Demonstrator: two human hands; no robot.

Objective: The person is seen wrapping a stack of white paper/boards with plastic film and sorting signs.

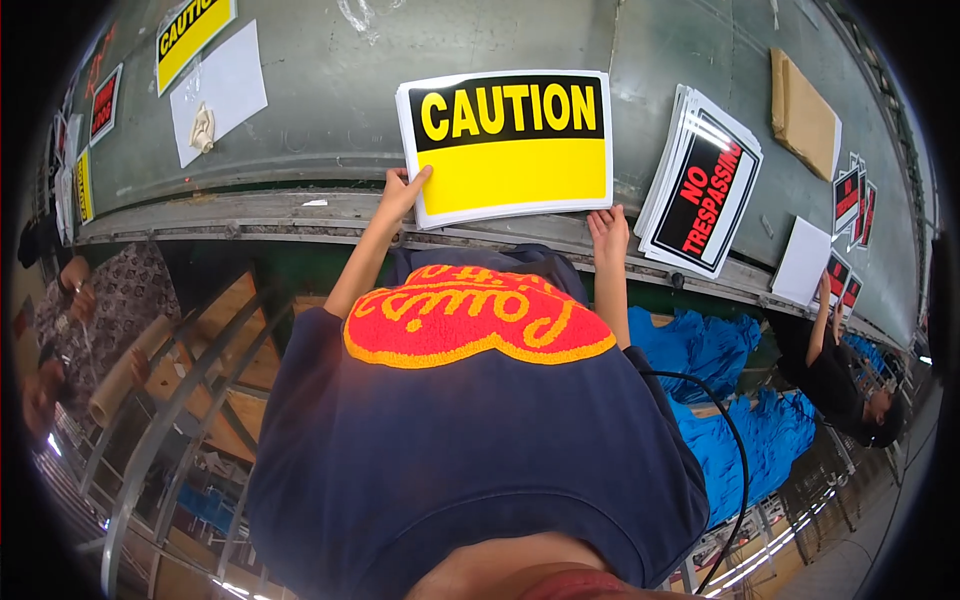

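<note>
A stack of yellow and black warning signs (515, 178) with white borders lies in front of me at the near edge of the metal table. My left hand (400, 195) is closed on its lower left corner, the thumb on top of the yellow face. At the lower right corner is my right hand (608, 235), palm turned up, its loosely bent fingers at the stack's near edge. A fanned stack of black signs with red lettering (700, 190) lies to the right of my right hand.
A brown cardboard piece (803, 115), a white sheet (803, 262) and smaller black and red signs (848, 200) lie farther right. At left are a white sheet (235, 90) and a crumpled pale scrap (202, 130). People stand at both sides; blue material (740, 430) hangs below.
</note>
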